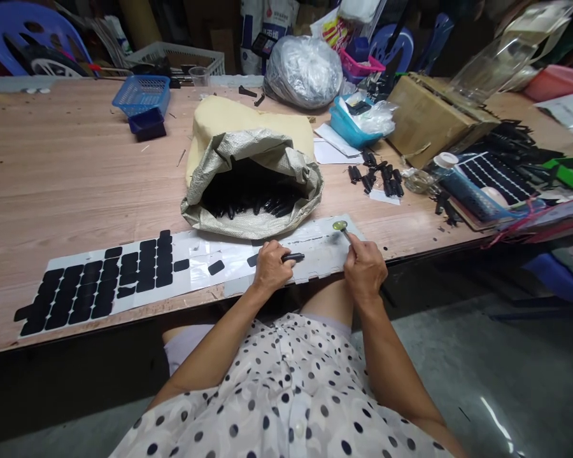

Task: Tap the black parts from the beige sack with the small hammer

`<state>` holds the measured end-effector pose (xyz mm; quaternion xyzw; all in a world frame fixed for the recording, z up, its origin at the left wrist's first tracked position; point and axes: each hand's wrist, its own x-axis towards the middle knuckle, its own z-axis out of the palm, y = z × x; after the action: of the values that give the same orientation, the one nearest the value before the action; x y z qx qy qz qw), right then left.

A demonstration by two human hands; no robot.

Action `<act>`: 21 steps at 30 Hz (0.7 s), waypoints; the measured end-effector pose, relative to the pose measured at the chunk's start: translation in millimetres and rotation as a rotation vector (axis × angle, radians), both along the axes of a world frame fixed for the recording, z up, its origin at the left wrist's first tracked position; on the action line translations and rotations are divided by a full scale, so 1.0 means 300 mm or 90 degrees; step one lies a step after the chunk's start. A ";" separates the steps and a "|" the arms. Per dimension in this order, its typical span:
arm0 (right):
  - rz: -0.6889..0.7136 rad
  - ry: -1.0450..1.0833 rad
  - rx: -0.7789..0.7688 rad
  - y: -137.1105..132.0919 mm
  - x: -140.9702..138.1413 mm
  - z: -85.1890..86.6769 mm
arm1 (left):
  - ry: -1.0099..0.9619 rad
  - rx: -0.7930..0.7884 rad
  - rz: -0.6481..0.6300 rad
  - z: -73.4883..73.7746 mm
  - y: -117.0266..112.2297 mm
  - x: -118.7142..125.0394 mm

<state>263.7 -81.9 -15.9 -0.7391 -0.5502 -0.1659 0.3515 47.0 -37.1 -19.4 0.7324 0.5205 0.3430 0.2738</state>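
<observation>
Black cylindrical piece (295, 257) in my left hand (272, 264): I pinch it between thumb and fingers, with its free end pointing to the right, just above a pale board (322, 257) along the near edge of the table (90, 178). My right hand (365, 264) is wrapped round the handle of a tool (339, 226) whose rounded, yellow-green head points away from me, over the right part of the same board. Tool and piece are apart.

Behind my hands, a beige sack (253, 116) lies with its mouth toward me, its rim rolled back, and more black pieces (279, 205) show inside. Black rounded patches (79, 289) stand in rows toward the board's left end, and a single patch (216, 267) lies apart from them, nearer my left hand. Right of the sack, a loose group of small black parts (391, 181) sits on the table, in front of a cardboard box (424, 114). Farther back are a light-blue basin (353, 130), a bulging plastic bag (303, 71) and a blue basket (143, 95).
</observation>
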 end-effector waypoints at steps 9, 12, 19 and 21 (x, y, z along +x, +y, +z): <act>-0.046 0.008 -0.063 0.050 -0.001 -0.063 | -0.018 0.003 -0.029 0.011 0.005 -0.016; -0.041 0.041 -0.081 0.032 -0.027 -0.029 | -0.024 0.003 -0.048 0.014 0.006 -0.026; 0.366 0.482 -0.205 -0.020 -0.147 0.022 | -0.029 0.033 -0.074 0.016 0.002 -0.032; 0.421 0.602 -0.239 -0.019 -0.180 0.018 | -0.031 0.040 -0.079 0.017 0.000 -0.033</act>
<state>209.7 -87.5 -10.6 -0.5719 -0.5550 0.3983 0.4542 37.1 -37.0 -14.3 0.7628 0.4562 0.3594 0.2843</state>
